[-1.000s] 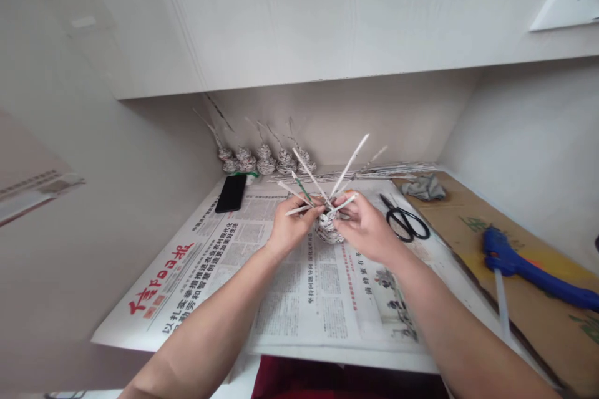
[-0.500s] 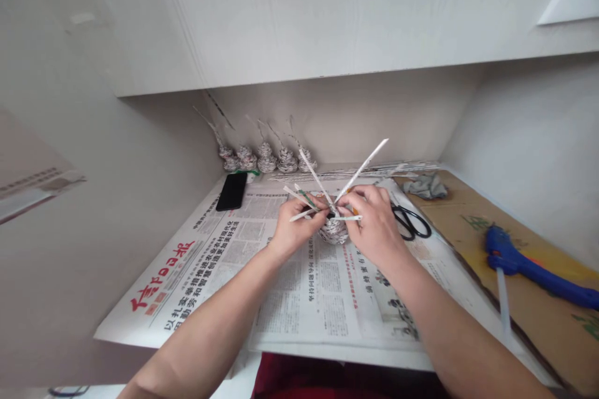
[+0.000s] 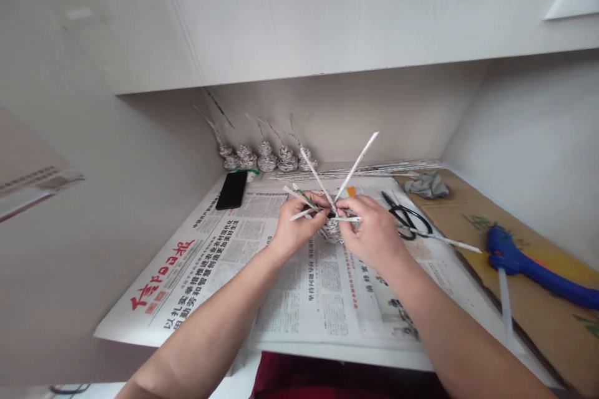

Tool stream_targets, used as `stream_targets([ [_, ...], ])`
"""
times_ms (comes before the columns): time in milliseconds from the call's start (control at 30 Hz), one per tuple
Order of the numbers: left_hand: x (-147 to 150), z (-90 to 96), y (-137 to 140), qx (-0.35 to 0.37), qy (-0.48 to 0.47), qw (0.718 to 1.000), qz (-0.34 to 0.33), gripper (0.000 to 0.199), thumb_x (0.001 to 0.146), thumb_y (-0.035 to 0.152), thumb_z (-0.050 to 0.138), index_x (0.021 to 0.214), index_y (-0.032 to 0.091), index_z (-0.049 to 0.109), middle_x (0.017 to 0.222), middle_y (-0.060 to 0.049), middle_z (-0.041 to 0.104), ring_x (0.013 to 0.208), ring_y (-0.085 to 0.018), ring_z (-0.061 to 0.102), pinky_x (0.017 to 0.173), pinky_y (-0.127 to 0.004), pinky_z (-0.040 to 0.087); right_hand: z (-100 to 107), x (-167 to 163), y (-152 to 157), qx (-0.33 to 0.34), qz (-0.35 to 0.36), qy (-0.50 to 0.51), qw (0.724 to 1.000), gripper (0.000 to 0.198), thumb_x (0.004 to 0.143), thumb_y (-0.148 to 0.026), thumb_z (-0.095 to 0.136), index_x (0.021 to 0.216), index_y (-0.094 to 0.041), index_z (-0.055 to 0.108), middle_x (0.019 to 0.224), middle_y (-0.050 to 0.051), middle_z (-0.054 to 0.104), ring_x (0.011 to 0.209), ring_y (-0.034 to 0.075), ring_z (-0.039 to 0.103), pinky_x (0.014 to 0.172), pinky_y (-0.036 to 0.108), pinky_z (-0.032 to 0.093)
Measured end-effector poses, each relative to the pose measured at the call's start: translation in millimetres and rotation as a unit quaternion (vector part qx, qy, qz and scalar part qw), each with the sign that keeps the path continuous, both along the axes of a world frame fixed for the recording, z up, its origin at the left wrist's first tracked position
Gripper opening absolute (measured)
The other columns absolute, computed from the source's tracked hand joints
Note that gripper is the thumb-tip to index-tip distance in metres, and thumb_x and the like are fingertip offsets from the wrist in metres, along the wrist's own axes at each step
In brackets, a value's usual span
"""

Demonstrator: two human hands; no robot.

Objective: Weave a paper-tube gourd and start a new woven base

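Two white strips [image 3: 357, 166] slant upward, V-like, from the woven body [image 3: 331, 236].

We are seeing a black phone [image 3: 231, 191] lying on the far left of the spread newspaper [image 3: 243, 230], while behind it five gourd-shaped woven paper pieces [image 3: 267, 159] are standing in a row against the back wall [image 3: 374, 118], thin stems rising from their tops. To their right we are noticing slender paper sticks [image 3: 402, 167] lying along the wall's foot, and black-handled scissors [image 3: 397, 207] are resting on the newspaper's right side. Farther right, we are looking at brown cardboard [image 3: 461, 209], where a crumpled grey cloth [image 3: 427, 186] and a blue glue gun [image 3: 519, 262] are lying well apart.
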State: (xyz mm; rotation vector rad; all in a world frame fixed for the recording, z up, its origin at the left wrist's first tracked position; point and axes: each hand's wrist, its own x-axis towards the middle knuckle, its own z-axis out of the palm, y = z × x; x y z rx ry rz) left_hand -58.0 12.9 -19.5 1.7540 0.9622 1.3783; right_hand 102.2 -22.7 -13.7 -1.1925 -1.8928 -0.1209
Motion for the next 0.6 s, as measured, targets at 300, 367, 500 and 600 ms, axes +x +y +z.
stream_targets([
  [300,-0.1,2.2,-0.2,-0.029,0.015,0.999,0.003,0.014,0.071,0.019,0.068,0.083,0.014,0.067,0.079,-0.004,0.071,0.068,-0.013,0.063,0.065,-0.023,0.05,4.0,-1.5,1.0,0.027,0.006,0.0,1.0,0.011,0.086,-0.016,0.055,0.088,-0.021,0.065,0.09,0.005,0.069,0.089,0.024,0.056,0.085,0.038,0.044],
  [367,-0.3,0.7,0.7,-0.03,0.012,0.999,0.002,0.015,0.071,0.02,0.069,0.084,0.014,0.068,0.079,-0.004,0.071,0.068,-0.013,0.063,0.065,-0.023,0.049,3.2,0.3,1.9,0.014,0.002,0.011,1.0,0.01,0.086,-0.017,0.057,0.087,-0.021,0.066,0.089,0.004,0.07,0.088,0.023,0.058,0.083,0.038,0.044],
  [500,-0.8,-2.7,2.5,-0.02,0.001,1.0,-0.021,0.016,0.073,0.023,0.069,0.087,0.015,0.068,0.081,-0.004,0.071,0.069,-0.013,0.063,0.065,-0.023,0.049,0.7,4.8,4.8,-0.046,-0.024,0.069,0.996,0.012,0.083,-0.026,0.063,0.093,-0.022,0.068,0.091,0.005,0.071,0.089,0.024,0.062,0.081,0.038,0.046],
  [600,-1.0,-4.5,3.0,-0.021,-0.008,0.999,-0.041,0.016,0.074,0.025,0.07,0.086,0.015,0.068,0.083,-0.005,0.072,0.07,-0.013,0.063,0.067,-0.024,0.05,-0.3,7.0,7.1,-0.117,-0.012,0.119,0.986,0.019,0.082,-0.029,0.064,0.1,-0.024,0.069,0.094,0.004,0.073,0.087,0.023,0.066,0.078,0.037,0.048],
])
